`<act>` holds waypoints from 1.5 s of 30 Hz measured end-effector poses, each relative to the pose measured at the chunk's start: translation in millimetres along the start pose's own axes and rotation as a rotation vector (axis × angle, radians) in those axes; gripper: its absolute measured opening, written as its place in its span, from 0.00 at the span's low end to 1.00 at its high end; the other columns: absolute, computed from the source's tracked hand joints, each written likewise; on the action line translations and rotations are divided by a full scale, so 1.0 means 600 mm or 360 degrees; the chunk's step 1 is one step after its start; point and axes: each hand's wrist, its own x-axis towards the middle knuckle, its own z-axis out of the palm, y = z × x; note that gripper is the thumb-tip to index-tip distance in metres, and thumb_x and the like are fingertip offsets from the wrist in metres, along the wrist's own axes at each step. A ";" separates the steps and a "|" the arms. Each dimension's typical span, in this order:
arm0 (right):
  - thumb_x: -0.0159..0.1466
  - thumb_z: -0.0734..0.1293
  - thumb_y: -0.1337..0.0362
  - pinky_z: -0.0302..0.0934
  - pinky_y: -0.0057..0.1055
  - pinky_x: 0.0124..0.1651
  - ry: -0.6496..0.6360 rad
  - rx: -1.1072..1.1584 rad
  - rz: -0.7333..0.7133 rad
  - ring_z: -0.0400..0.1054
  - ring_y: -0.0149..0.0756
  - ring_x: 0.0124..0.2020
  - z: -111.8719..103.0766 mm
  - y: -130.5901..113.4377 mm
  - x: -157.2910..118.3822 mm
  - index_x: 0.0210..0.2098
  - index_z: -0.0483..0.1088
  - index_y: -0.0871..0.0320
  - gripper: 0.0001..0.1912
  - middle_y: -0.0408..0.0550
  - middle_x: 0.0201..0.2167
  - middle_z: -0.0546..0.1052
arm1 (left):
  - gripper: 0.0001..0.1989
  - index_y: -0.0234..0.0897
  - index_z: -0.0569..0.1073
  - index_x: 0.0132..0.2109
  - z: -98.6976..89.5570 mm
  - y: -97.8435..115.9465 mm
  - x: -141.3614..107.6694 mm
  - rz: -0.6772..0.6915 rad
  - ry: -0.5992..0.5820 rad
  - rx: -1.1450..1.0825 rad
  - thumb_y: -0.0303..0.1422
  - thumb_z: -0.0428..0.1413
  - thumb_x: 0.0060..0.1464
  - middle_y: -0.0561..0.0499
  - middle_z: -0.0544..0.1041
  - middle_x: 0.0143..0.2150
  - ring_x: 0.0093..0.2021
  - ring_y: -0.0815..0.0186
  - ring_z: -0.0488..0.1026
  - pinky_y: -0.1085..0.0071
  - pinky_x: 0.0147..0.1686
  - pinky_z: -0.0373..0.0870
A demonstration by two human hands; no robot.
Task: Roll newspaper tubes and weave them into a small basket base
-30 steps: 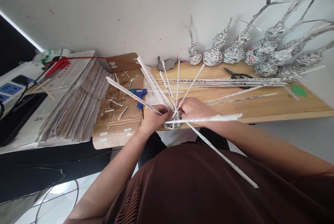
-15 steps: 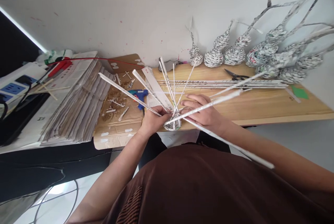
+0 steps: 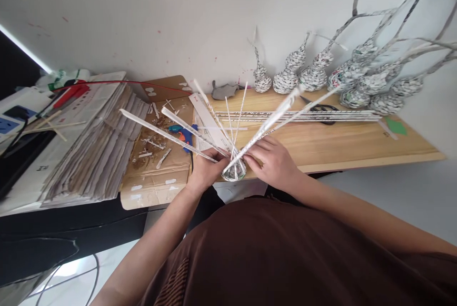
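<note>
A small round woven paper base [image 3: 233, 172] sits at the front edge of the table, with several rolled paper sticks [image 3: 266, 125] fanning up and outward from it. On its left side my left hand [image 3: 207, 169] is closed, thumb and fingers pinching the base and the lower ends of sticks. My right hand [image 3: 273, 161] is at the right side of the base, fingers bent together near the stick ends. What its fingertips hold is too small to make out.
Gourd-shaped paper weavings [image 3: 312, 77] stand along the wall. Loose paper rods [image 3: 342, 116] and black scissors [image 3: 321, 108] lie behind my hands. Leftward are a blue glue gun [image 3: 187, 135], scrap-covered cardboard [image 3: 153, 184], stacked newspaper [image 3: 103, 153] and a power strip [image 3: 10, 111].
The long stick that pointed toward my right forearm now points up and away. My right hand has lowered and its fingers have closed in. The view has shifted slightly.
</note>
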 end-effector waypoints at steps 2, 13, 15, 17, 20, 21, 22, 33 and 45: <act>0.62 0.66 0.66 0.62 0.34 0.40 -0.0042 0.0269 0.0196 0.70 0.38 0.35 0.009 -0.001 0.001 0.35 0.74 0.58 0.05 0.48 0.31 0.77 | 0.04 0.34 0.76 0.28 0.003 0.002 -0.002 0.0015 0.0012 0.0036 0.30 0.59 0.43 0.52 0.74 0.22 0.23 0.68 0.70 0.74 0.24 0.64; 0.59 0.68 0.63 0.65 0.30 0.34 0.0257 0.1584 0.0715 0.71 0.33 0.32 0.037 -0.002 0.013 0.39 0.65 0.54 0.09 0.44 0.32 0.76 | 0.03 0.34 0.75 0.29 0.014 0.015 -0.008 0.0071 0.0065 -0.0242 0.27 0.60 0.43 0.54 0.75 0.23 0.22 0.71 0.69 0.76 0.24 0.65; 0.59 0.68 0.60 0.64 0.29 0.30 0.0257 0.1814 0.0812 0.69 0.31 0.28 0.036 -0.002 0.020 0.42 0.65 0.54 0.13 0.42 0.30 0.75 | 0.03 0.35 0.76 0.30 0.013 0.015 -0.009 0.0118 0.0100 -0.0216 0.27 0.60 0.43 0.54 0.76 0.24 0.23 0.71 0.69 0.76 0.24 0.65; 0.58 0.69 0.58 0.63 0.27 0.27 0.0196 0.1884 0.0898 0.67 0.29 0.25 0.034 -0.002 0.025 0.43 0.66 0.55 0.15 0.42 0.30 0.74 | 0.03 0.35 0.77 0.30 0.012 0.014 -0.010 0.0155 0.0104 -0.0157 0.28 0.60 0.44 0.53 0.77 0.26 0.24 0.70 0.70 0.76 0.26 0.66; 0.55 0.70 0.60 0.65 0.28 0.29 0.0189 0.1746 0.0883 0.68 0.31 0.28 0.029 -0.003 0.025 0.40 0.68 0.56 0.14 0.44 0.32 0.74 | 0.03 0.36 0.78 0.31 0.012 0.018 -0.011 0.0173 0.0094 -0.0083 0.29 0.59 0.45 0.52 0.78 0.27 0.26 0.69 0.72 0.75 0.28 0.68; 0.55 0.70 0.62 0.66 0.29 0.31 0.0193 0.1662 0.0853 0.69 0.33 0.31 0.028 -0.004 0.022 0.39 0.68 0.57 0.13 0.45 0.33 0.74 | 0.03 0.36 0.78 0.31 0.013 0.021 -0.012 0.0167 0.0105 -0.0064 0.29 0.59 0.45 0.52 0.79 0.27 0.26 0.68 0.72 0.75 0.28 0.68; 0.55 0.69 0.63 0.67 0.30 0.33 0.0189 0.1572 0.0834 0.70 0.34 0.33 0.027 -0.005 0.018 0.39 0.69 0.57 0.12 0.45 0.33 0.74 | 0.04 0.36 0.78 0.31 0.014 0.025 -0.013 0.0153 0.0127 -0.0048 0.30 0.59 0.45 0.52 0.79 0.27 0.26 0.68 0.72 0.74 0.27 0.68; 0.52 0.73 0.60 0.65 0.29 0.29 -0.0084 0.1659 0.1290 0.72 0.36 0.27 0.043 -0.005 0.003 0.28 0.73 0.58 0.09 0.45 0.24 0.78 | 0.04 0.35 0.76 0.28 0.022 0.020 -0.020 0.0114 0.0179 -0.0047 0.31 0.61 0.44 0.50 0.79 0.26 0.26 0.67 0.73 0.74 0.26 0.68; 0.54 0.71 0.59 0.66 0.30 0.31 0.0078 0.1611 0.1276 0.72 0.35 0.28 0.055 -0.014 -0.006 0.30 0.75 0.58 0.09 0.46 0.28 0.79 | 0.05 0.35 0.77 0.29 0.016 0.023 -0.016 -0.0031 0.0230 0.0092 0.32 0.59 0.45 0.51 0.78 0.26 0.26 0.68 0.71 0.74 0.26 0.66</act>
